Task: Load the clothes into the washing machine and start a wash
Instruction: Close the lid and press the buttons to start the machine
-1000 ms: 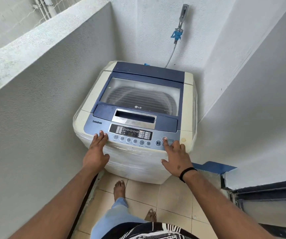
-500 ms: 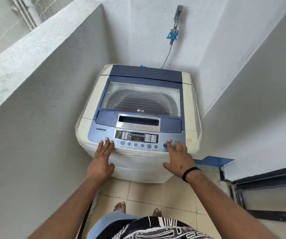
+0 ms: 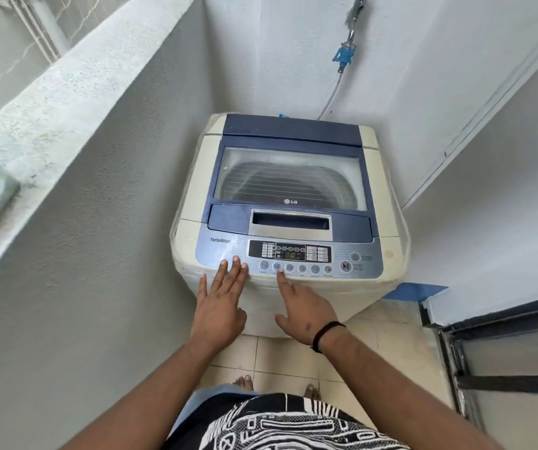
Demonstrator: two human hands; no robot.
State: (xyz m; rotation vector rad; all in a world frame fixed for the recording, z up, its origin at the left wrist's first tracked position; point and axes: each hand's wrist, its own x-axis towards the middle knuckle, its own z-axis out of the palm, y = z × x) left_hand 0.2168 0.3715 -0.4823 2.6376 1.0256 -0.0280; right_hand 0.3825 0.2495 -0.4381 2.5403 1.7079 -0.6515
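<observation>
A cream and blue top-loading washing machine (image 3: 193, 193) stands in the corner, its glass lid (image 3: 290, 178) closed. The drum shows dimly through the glass; no clothes are visible. The control panel (image 3: 290, 254) faces me, and its display is lit. My left hand (image 3: 220, 303) lies flat with straight fingers on the panel's front left edge. My right hand (image 3: 303, 306) points its index finger at a round button in the left part of the button row, the other fingers curled under. The fingertip touches or nearly touches the button. Neither hand holds anything.
Walls close in on both sides, with a low parapet wall (image 3: 76, 73) on the left. A tap with a blue hose fitting (image 3: 343, 56) hangs on the back wall. A dark door frame (image 3: 501, 352) sits low right. My bare feet stand on the tiled floor (image 3: 293, 358).
My right hand moved left from the power button side to the left part of the button row. The display lit up. My left hand stayed at the panel's left edge.
</observation>
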